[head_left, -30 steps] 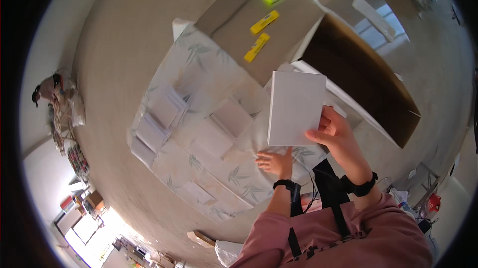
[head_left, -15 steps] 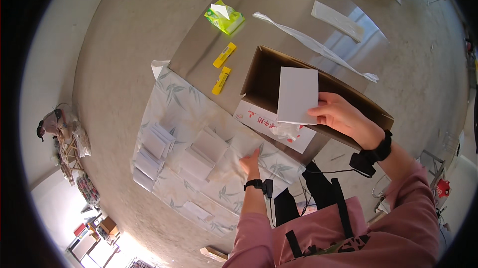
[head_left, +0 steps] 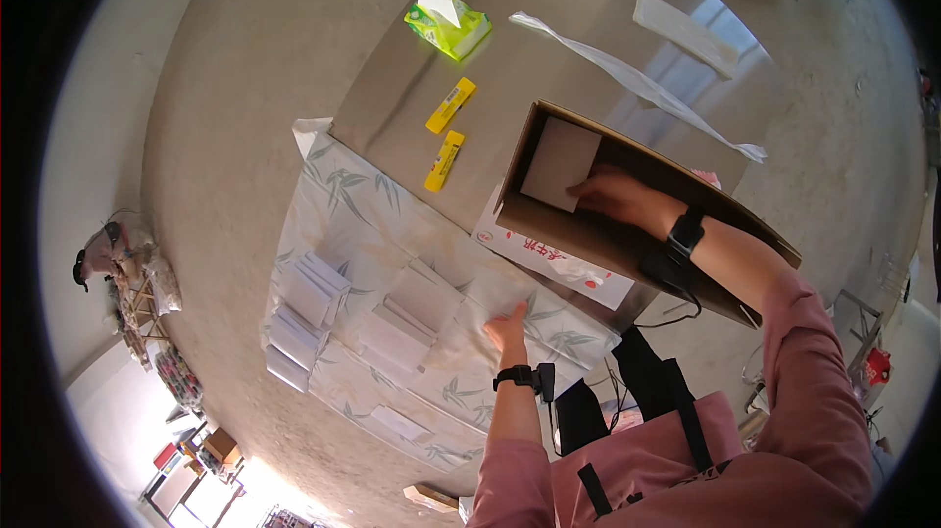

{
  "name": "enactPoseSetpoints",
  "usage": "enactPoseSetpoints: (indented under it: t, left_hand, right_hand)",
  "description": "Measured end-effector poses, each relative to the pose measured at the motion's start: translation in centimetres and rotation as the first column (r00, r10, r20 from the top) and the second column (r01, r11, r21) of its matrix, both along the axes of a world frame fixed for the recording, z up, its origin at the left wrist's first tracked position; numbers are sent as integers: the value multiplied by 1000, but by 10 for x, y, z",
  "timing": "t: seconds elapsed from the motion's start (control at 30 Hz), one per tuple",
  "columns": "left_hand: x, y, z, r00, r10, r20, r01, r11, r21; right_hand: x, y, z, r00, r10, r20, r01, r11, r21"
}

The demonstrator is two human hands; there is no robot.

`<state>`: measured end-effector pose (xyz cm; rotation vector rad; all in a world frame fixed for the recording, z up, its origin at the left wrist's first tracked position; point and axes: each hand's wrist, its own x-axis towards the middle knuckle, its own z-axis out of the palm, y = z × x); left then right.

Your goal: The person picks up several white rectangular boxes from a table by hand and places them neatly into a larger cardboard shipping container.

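Note:
My right hand [head_left: 616, 197] reaches into an open brown cardboard box [head_left: 627, 244] and holds a flat white rectangular packet [head_left: 560, 163] against the box's inner far end. My left hand [head_left: 509, 323] rests flat, fingers spread, on a leaf-patterned cloth [head_left: 353, 204] spread on the floor. Stacks of white packets [head_left: 312, 288] and another pile of white packets [head_left: 412, 307] lie on the cloth to the left of that hand. Both wrists carry black bands.
A grey mat [head_left: 549, 67] lies under the box, with two yellow bars [head_left: 447, 132], a green tissue pack [head_left: 448, 24] and a long white strip [head_left: 637, 85] on it. Clutter sits at the far left [head_left: 127, 273].
My right hand has carried the white packet from above the cloth across and down into the cardboard box. My left hand has stayed on the cloth.

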<state>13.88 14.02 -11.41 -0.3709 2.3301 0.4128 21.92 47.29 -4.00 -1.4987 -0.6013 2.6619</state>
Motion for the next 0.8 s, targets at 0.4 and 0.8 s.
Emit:
enactPoseSetpoints:
  t: [0.4,0.8]
  left_hand:
    - [0,9,11,999,-47,16,48,997,-68]
    - [-4,3,10,997,-77,22,78,995,-66]
  right_hand:
    - [-6,13,-38,938,302,169,-343,878,333]
    - [-8,16,-89,885,346,311,-450,804,388]
